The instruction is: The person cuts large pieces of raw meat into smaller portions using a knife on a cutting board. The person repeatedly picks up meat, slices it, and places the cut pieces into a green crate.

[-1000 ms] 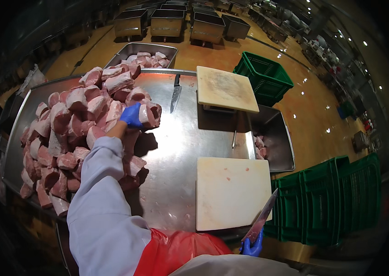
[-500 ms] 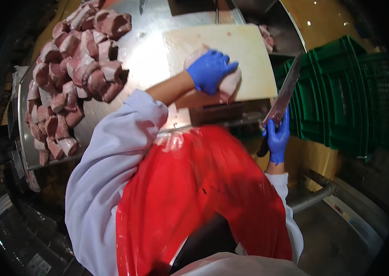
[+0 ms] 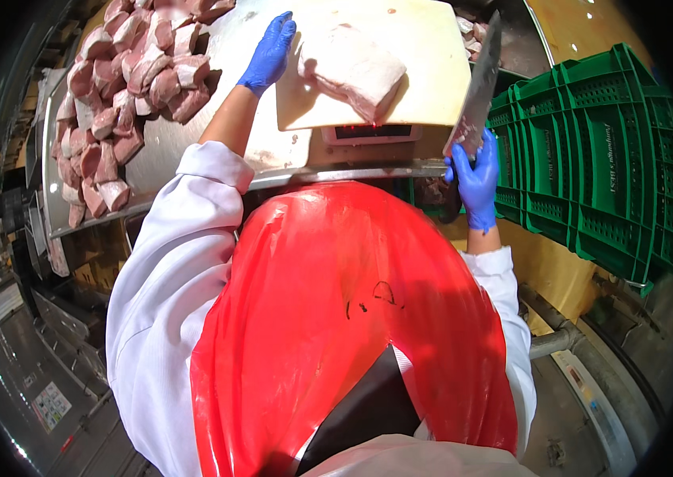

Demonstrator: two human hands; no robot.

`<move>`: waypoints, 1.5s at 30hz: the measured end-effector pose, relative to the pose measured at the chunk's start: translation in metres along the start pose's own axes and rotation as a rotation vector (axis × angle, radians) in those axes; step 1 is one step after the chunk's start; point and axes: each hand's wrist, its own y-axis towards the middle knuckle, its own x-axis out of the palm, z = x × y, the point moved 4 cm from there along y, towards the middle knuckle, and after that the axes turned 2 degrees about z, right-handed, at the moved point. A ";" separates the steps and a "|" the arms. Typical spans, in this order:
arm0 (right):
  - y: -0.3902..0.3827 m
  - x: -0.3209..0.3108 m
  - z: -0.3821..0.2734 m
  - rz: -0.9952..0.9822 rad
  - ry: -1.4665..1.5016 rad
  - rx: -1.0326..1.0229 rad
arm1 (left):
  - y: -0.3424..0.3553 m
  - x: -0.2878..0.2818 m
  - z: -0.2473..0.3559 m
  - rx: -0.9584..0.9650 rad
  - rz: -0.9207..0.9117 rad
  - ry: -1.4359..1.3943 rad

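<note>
One pork slab (image 3: 352, 70) lies on the cutting board (image 3: 424, 56), uncut. Left hand (image 3: 267, 54) rests flat and released on the board's left edge; right hand (image 3: 475, 171) grips the knife (image 3: 475, 87), blade raised. Heaped meat pieces (image 3: 126, 95) wait far left on the steel surface (image 3: 185, 139).

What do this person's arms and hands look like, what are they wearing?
Both hands wear thin blue disposable gloves: left hand, right hand. The arms are in loose white coat sleeves, the left one pushed up the forearm. A glossy red apron covers the front.
</note>
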 end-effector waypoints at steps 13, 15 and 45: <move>0.055 0.135 0.019 -0.205 0.258 -0.006 | 0.003 0.056 -0.013 -0.286 -0.225 -0.497; 0.072 0.143 0.027 -0.134 0.141 -0.103 | -0.004 0.068 -0.011 -0.350 -0.205 -0.487; 0.118 0.121 -0.040 -0.052 -0.426 -0.247 | -0.037 0.004 0.016 0.043 0.303 -0.152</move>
